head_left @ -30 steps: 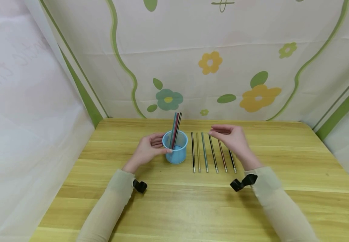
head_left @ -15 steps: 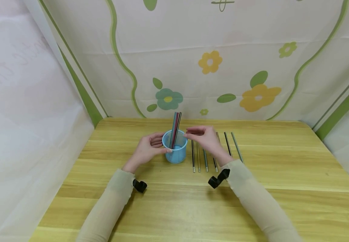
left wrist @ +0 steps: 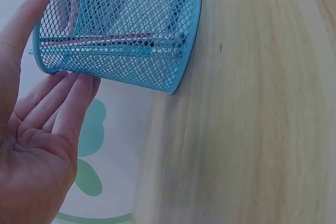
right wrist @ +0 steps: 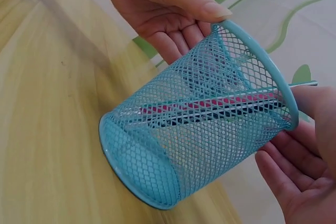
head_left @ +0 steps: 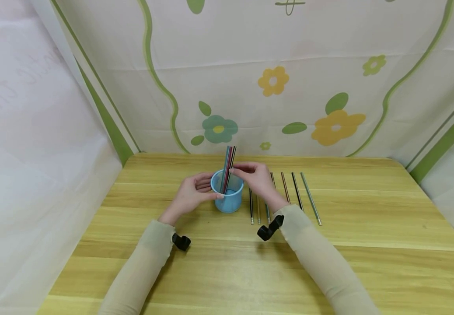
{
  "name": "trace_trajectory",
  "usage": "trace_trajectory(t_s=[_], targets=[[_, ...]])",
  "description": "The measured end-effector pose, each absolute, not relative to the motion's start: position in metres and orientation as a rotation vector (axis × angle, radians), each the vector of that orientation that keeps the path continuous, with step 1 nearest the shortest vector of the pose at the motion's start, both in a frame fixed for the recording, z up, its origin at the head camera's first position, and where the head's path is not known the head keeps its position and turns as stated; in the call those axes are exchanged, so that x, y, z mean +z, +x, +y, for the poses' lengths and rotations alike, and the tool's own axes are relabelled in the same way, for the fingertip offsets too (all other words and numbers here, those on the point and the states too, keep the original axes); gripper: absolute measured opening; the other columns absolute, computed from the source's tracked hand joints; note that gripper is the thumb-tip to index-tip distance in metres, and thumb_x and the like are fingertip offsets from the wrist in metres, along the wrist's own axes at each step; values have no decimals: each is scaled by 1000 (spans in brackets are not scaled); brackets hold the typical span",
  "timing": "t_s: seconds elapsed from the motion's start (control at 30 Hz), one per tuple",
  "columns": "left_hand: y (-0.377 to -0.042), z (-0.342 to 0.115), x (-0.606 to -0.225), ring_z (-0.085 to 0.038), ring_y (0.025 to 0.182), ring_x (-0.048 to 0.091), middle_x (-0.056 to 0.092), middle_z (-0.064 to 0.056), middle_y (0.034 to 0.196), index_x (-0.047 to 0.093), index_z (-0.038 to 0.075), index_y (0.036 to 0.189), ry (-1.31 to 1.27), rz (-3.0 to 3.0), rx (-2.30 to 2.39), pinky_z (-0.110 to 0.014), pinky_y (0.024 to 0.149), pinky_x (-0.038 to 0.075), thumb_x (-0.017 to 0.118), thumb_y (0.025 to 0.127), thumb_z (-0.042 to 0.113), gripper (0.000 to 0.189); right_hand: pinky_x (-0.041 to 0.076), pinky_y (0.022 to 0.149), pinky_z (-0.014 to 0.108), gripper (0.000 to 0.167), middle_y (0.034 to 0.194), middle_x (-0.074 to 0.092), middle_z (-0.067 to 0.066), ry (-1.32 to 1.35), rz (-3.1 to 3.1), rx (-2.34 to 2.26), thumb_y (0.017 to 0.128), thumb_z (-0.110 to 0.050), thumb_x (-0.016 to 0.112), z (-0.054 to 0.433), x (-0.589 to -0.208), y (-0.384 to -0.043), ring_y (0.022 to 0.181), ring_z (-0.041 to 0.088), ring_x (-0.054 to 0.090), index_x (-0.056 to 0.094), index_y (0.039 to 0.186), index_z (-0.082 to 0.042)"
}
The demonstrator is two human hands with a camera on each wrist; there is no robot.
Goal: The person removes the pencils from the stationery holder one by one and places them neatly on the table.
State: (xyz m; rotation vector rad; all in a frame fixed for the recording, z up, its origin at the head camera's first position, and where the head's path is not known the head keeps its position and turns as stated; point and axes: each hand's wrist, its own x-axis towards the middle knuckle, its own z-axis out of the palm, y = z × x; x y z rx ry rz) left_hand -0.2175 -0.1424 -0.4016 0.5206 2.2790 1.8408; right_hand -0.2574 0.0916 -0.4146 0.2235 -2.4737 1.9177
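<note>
A blue mesh pen cup (head_left: 228,204) stands on the table. My left hand (head_left: 189,193) holds it from the left, thumb at the rim and fingers against the wall. Inside, several pencils (head_left: 229,156) in teal, pink-red and black lean together, their upper ends above the rim. My right hand (head_left: 256,178) is at the cup's right rim, thumb and forefinger at the black pencil's upper part. In the right wrist view those fingertips are hidden behind the rim (right wrist: 273,61), so I cannot tell whether they pinch a pencil.
Several pencils lie in a row right of the cup, from a black one (head_left: 252,210) to a slanted teal pencil (head_left: 311,199), partly under my right forearm. The wooden table (head_left: 227,271) ends at a patterned cloth wall (head_left: 250,100) behind.
My right hand has moved left from above the row of pencils to the pencils in the cup. The teal pencil at the row's right end has come into view. My left hand stays put.
</note>
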Motion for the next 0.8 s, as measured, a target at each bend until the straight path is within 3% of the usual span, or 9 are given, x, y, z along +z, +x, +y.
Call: trace_trajectory(t_s=[0.3,0.57,0.8], targets=[[-218,-142,-402,-42,124,58,57,-29,136,52,-13,139,536,2264,1859,-53,107,46,84,85,2,65,57,87,37,33,109,74,3,193,-2414,1919,90,-31,82,87,-410,-260,101,21,66,77,114,-10],[-218,-142,-403,-41,124,58,57,-29,136,52,-12,139,521,2263,1861,-54,107,45,84,85,2,64,57,80,28,27,105,74,5,211,-2334,1963,92,-22,81,87,-412,-262,96,20,66,77,113,-6],[-218,-142,-403,-42,125,57,57,-29,137,52,-12,139,520,2265,1864,-54,107,45,84,85,2,65,57,79,29,25,102,75,3,224,-2318,1953,91,-22,81,86,-414,-265,94,20,67,78,111,-7]])
